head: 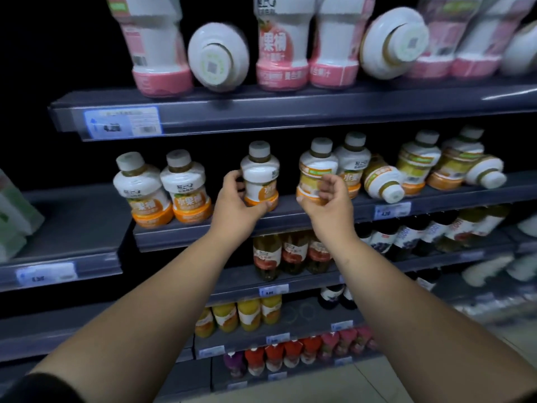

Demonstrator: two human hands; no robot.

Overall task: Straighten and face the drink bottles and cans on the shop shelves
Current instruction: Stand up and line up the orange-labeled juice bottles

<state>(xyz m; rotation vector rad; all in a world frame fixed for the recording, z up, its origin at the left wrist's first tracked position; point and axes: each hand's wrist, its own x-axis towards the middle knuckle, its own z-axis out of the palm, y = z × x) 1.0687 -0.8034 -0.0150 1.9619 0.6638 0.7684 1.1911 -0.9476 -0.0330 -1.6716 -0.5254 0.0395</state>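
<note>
Two grips work the dark grey metal shelf (290,216). My left grip (241,199) wraps the upright white-and-orange plastic juice bottle (260,173) from its left, near the shelf's front edge. My right grip (328,193), loosely curled, hangs before the neighbouring bottle (318,167), and I cannot tell if it touches. A toppled bottle (380,181) lies rightward, cap forward.

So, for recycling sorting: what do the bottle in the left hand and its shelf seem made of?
The bottle gripped by the left hand: likely plastic, glossy printed sleeve, moulded waist, screw cap. Its shelf: probably painted metal, matt grey, thin flat edge.
</note>
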